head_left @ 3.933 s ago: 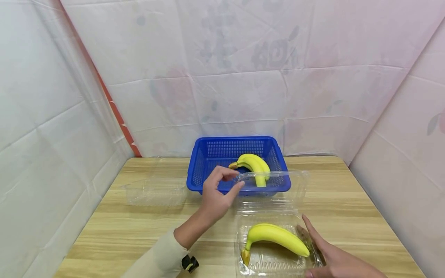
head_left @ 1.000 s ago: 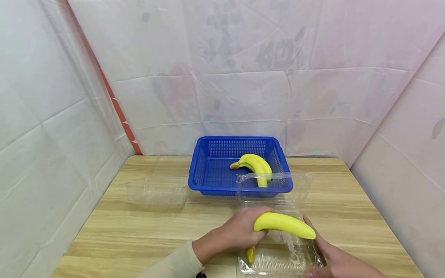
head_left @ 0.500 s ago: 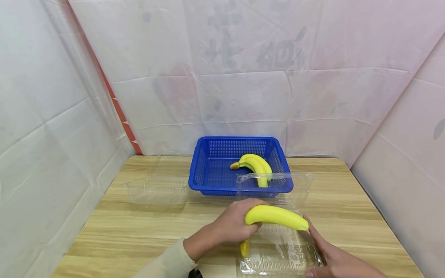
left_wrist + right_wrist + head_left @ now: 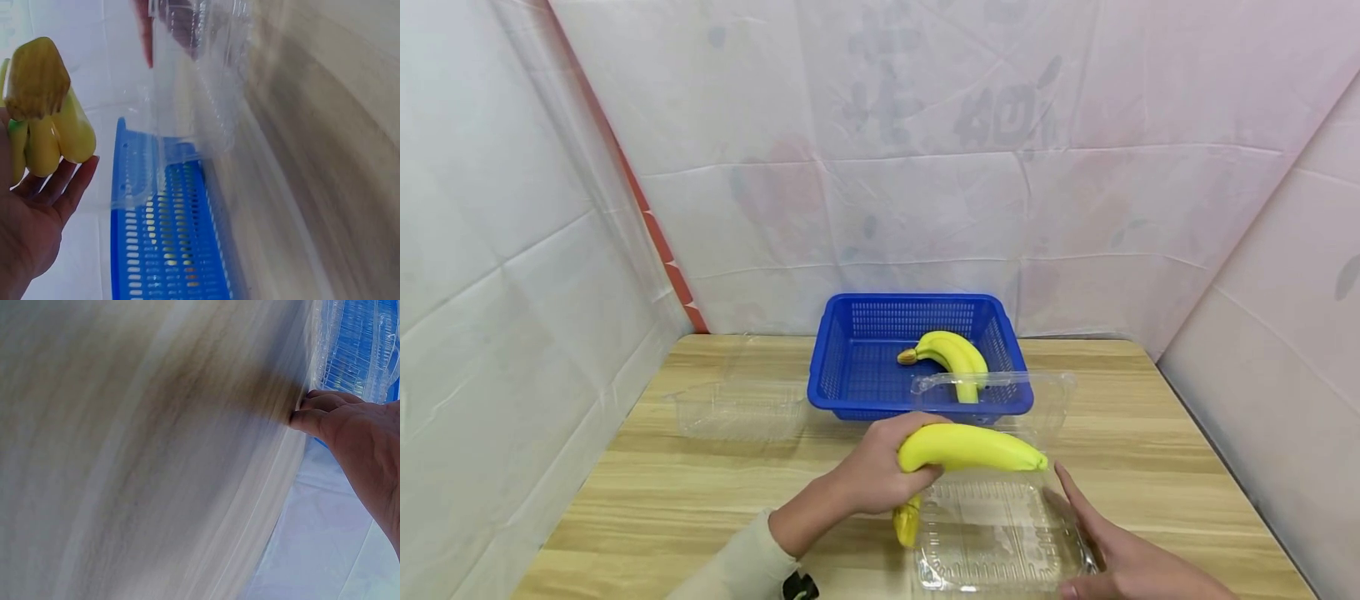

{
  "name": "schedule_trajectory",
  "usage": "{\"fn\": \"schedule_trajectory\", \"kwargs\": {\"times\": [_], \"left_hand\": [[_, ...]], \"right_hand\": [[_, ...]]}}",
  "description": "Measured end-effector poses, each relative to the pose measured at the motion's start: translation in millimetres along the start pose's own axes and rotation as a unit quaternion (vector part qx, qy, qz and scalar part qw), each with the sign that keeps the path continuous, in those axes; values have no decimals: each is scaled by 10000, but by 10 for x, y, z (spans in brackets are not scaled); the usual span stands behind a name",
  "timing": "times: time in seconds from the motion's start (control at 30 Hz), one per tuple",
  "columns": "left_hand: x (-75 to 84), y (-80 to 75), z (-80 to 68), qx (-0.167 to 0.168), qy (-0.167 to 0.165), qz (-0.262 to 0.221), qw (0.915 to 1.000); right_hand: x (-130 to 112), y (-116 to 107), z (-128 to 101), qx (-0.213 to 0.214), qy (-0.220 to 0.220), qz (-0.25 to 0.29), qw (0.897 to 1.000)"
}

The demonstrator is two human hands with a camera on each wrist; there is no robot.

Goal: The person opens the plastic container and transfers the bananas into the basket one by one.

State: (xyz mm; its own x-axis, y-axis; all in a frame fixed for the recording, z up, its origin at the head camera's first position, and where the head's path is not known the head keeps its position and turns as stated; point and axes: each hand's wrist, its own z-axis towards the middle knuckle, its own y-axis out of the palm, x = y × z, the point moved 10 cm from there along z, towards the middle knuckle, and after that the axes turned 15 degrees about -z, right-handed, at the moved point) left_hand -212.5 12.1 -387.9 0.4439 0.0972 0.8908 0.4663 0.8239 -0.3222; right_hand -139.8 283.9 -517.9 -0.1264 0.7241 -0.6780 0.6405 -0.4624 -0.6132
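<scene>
No brand or label on anything here. The only writing is some faint grey characters showing through the backdrop sheet (image 4: 992, 117) behind the basket (image 4: 850, 367), too washed out to read. The left hand (image 4: 880, 471) is wrapped around a banana (image 4: 970, 447) near its stem end, holding it in the air just in front of the basket and over the back edge of the clear tray (image 4: 1000, 542). The right hand (image 4: 1120, 558) lies flat with straight fingers against the tray's right side, partly cut off by the frame. More bananas (image 4: 951, 358) sit inside the basket, partly behind the tray's see-through lid. Another clear tray (image 4: 737, 408) left of the basket is hard to make out on the worktop (image 4: 700, 500). Both wrist views are mostly blur.
</scene>
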Motion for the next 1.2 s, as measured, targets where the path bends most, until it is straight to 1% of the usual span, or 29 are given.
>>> {"fn": "schedule_trajectory", "kwargs": {"times": [0.13,0.27,0.33,0.43,0.53,0.6,0.73,0.9,1.03,1.2], "left_hand": [[65,-134,-7,194,132,-87,9997],[136,-269,-21,399,343,-220,9984],[162,-329,-27,475,443,-328,9974],[184,-411,-26,562,535,-512,9957],[199,-496,-22,673,590,-674,9937],[208,-553,-18,760,600,-728,9926],[229,-664,1,924,653,-759,9907],[267,-811,45,1074,789,-777,9880],[267,-933,72,1187,778,-807,9866],[212,-1121,97,1416,742,-798,9839]], "right_hand": [[-7,-13,-4,119,-40,-222,9997],[-12,-40,-23,293,-118,-492,9983],[-14,-50,-35,346,-189,-479,9981],[-22,-51,-42,354,-291,-321,9984],[-16,-44,-34,299,-270,-240,9989],[-5,-39,-22,257,-195,-287,9991],[11,-28,-5,176,-78,-364,9991],[18,-24,-2,139,-63,-327,9993],[31,-26,1,134,-73,-283,9995],[25,-37,-4,191,-109,-342,9992]]}}
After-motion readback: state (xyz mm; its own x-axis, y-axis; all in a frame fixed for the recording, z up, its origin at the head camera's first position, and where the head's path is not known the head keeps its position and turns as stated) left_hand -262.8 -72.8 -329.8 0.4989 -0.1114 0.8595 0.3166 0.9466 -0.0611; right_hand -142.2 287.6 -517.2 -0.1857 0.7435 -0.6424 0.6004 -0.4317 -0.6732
